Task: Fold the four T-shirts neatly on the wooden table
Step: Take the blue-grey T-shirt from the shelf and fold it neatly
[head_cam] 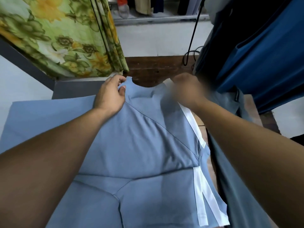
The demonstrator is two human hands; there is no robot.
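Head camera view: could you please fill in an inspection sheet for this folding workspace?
Surface: wooden table, mostly under cloth; bare wood shows at the far end.
Job's things: light blue T-shirt spread flat, white trim along its right side; more light blue cloth to its left.
Clutter: nothing seen.
Hands: left hand pinches the shirt by the neckline; right hand at the opposite shoulder, blurred, grip unclear.
Cables: black cable hangs down the wall towards the table's far right.
Surroundings: floral curtain far left, dark blue garments hanging right, plastic bottle on a shelf behind.
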